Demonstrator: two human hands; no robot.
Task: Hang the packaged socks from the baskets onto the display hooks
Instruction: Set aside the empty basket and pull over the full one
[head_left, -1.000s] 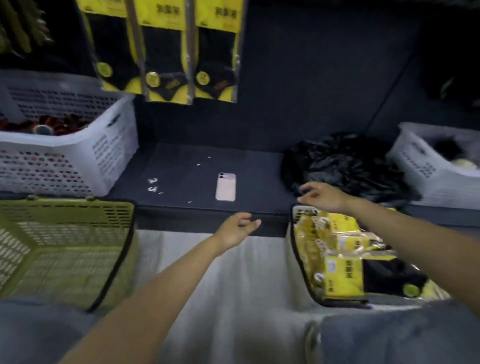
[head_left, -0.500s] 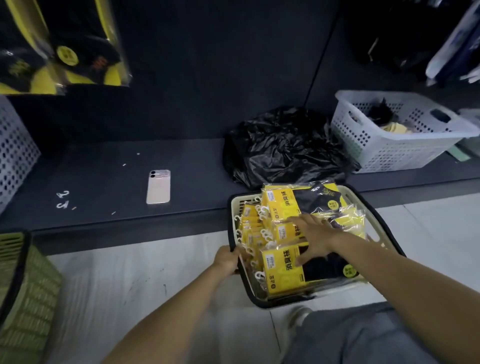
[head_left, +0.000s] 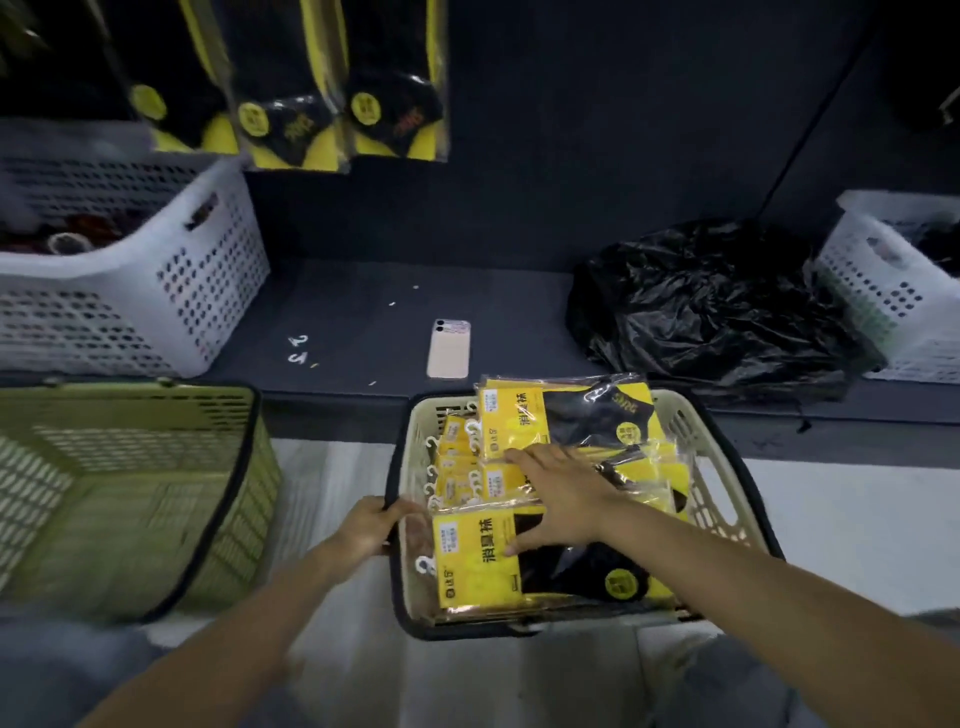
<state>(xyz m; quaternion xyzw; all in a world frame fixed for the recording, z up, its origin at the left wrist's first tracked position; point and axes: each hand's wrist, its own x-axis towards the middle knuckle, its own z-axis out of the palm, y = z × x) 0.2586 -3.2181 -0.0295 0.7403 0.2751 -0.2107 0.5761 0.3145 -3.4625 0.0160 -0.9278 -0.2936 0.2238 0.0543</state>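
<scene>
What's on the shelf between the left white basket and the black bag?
Head view: a phone lying camera-side up, nearer the black bag, and two small white hooks close to the white basket.

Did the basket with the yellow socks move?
Yes, left. The basket was below the black bag; now its left end sits below the phone, with the left hand gripping its rim.

Glossy clear film is seen on the yellow sock packets (head_left: 480, 564); perforated plastic forms the cream basket (head_left: 704, 470); crinkled shiny plastic, the black bag (head_left: 711, 306).
</scene>
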